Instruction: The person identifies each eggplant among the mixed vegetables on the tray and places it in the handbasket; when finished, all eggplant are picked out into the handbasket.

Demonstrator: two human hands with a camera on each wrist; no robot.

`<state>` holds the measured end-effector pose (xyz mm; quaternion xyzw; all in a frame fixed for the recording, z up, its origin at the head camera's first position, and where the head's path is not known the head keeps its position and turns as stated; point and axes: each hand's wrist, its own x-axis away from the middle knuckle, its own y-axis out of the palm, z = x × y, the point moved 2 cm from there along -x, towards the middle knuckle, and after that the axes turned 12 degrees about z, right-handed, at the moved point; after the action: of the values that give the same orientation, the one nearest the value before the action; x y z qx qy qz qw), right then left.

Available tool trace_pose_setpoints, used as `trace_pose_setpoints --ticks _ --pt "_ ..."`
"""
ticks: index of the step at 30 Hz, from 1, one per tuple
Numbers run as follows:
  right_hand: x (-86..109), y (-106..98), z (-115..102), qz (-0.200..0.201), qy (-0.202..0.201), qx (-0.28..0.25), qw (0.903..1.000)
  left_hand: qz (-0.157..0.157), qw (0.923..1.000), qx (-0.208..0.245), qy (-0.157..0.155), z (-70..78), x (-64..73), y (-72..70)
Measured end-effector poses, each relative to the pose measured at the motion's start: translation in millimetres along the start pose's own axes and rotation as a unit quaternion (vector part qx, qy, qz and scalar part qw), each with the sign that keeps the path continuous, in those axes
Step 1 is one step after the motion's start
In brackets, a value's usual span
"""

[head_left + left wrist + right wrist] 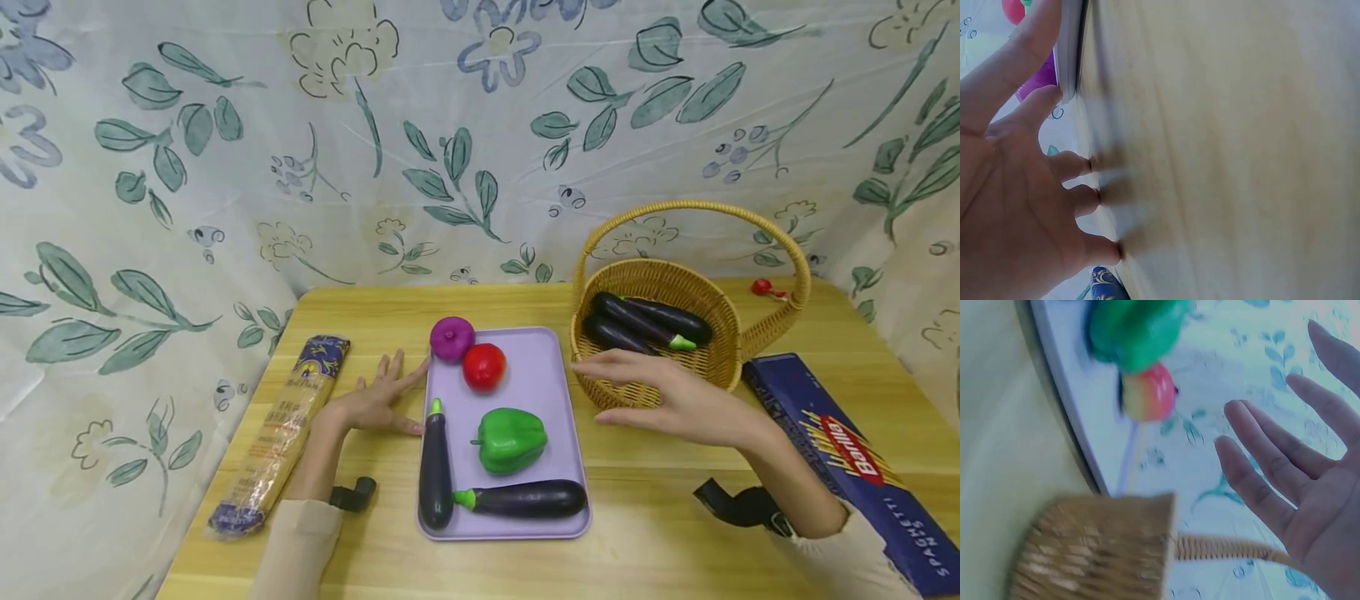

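My left hand [375, 402] is spread at the left edge of a lilac tray [532, 367]. In the left wrist view its thumb and index finger lie along the tray's side, while the other fingertips [1110, 250] rest on the tabletop. On the tray are a purple onion [452, 339], a red tomato [484, 367], a green bell pepper [513, 440], an upright-lying eggplant [435, 475] and a crosswise eggplant [532, 498]. My right hand [667, 396], fingers extended and holding nothing, hovers by the front of a wicker basket [723, 325], overlapping it in the head view. Dark eggplants [637, 321] lie inside.
A clear pack of noodles [281, 433] lies left of my left forearm. To the right, partly behind my right arm, is a blue spaghetti box [840, 450]. A small red object [762, 287] sits behind the basket handle [693, 207]. Floral cloth [480, 167] hangs behind the table.
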<state>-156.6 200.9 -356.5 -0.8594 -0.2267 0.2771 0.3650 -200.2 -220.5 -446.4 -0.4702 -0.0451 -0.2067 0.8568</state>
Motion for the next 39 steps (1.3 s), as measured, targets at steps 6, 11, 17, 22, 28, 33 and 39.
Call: trace_pose_setpoints --ticks 6,11,17,22,28,33,39 --pt "22.1 38 -17 -0.048 -0.013 -0.067 0.9965 -0.001 1.0000 -0.006 0.005 1.4 -1.6 -1.0" --pt "29.6 67 -18 -0.098 -0.021 -0.098 0.9901 -0.002 0.9999 -0.011 0.002 2.0 -1.5 -1.4" --pt "30.7 86 -20 -0.127 0.000 -0.100 0.9868 0.001 0.9999 -0.010 0.002 0.9 -1.1 -1.8" --pt "29.0 94 -22 -0.134 0.018 -0.089 0.9868 0.001 1.0000 -0.008 -0.001 -1.2 -0.8 -1.1" --pt "26.3 99 -23 -0.126 0.014 -0.078 0.9888 0.002 1.0000 -0.007 -0.003 -2.1 -1.3 -0.6" --pt "24.7 104 -24 -0.130 0.019 -0.068 0.9890 0.001 0.9999 -0.010 -0.002 -1.5 -0.4 -0.2" --pt "24.4 108 -24 -0.128 0.019 -0.065 0.9894 0.004 0.9999 -0.012 -0.001 -0.6 -0.2 0.1"
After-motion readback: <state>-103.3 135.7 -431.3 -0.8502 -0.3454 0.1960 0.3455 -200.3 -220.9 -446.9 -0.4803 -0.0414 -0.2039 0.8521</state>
